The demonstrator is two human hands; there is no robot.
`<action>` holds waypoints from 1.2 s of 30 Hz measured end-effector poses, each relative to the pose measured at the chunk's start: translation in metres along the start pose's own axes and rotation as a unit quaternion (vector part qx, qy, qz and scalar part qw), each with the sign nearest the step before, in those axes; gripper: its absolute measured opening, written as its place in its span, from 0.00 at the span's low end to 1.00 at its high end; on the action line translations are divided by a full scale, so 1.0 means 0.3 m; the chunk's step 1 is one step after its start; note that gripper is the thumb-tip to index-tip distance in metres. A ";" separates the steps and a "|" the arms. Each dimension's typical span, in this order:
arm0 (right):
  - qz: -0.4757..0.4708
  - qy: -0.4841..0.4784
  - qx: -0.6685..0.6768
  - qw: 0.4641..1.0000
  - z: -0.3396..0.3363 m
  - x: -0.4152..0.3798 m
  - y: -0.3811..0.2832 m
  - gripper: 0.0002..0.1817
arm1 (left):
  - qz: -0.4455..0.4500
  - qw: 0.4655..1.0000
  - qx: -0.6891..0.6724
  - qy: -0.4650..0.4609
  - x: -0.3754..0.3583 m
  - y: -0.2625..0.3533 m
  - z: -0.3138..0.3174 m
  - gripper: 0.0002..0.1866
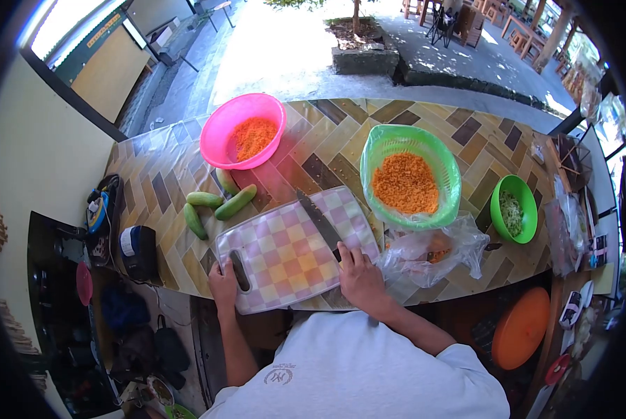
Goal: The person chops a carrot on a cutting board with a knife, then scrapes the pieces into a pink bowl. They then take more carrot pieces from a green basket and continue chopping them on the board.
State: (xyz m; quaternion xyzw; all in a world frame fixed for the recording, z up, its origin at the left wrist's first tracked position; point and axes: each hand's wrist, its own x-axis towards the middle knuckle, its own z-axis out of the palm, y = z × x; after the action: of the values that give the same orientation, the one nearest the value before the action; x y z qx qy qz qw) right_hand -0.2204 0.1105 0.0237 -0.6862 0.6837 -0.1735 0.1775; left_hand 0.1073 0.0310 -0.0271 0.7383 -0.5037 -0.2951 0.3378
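A checkered cutting board [278, 269] lies tilted at the table's near edge, orange stains across its middle. My left hand [224, 286] is closed on its left edge, beside the dark handle slot. My right hand [362, 279] is wrapped round the handle of a kitchen knife [318, 218], whose blade rests on the board, pointing away from me. Several green cucumbers [236, 202] lie just beyond the board's upper left corner. Right of the board, a crumpled clear plastic bag [435, 253] holds some orange bits.
A pink bowl [213, 133] and a plastic-lined green basket [450, 164] hold finely chopped orange food. At the right stands a small green bowl [531, 209] with pale green shreds. A dark box-like object [140, 253] sits at the table's left; an orange round lid [521, 328] is below right.
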 end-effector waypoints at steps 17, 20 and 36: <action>-0.012 -0.054 -0.003 0.998 -0.056 0.073 0.042 0.35 | 0.060 0.975 0.137 0.162 0.053 0.115 -0.088 0.17; -0.016 -0.055 -0.017 0.998 -0.066 0.077 0.047 0.35 | 0.109 0.970 0.102 0.194 0.066 0.012 -0.093 0.17; -0.022 0.010 0.193 0.981 -0.528 0.187 0.184 0.16 | 0.184 0.972 0.106 0.100 0.061 0.033 0.012 0.15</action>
State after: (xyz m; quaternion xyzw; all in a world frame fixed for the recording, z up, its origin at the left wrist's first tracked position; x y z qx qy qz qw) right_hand -0.3448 0.0534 0.1357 -0.6522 0.6239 -0.3130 0.2956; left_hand 0.1051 0.0104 -0.0231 0.6898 -0.6233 -0.0978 0.3551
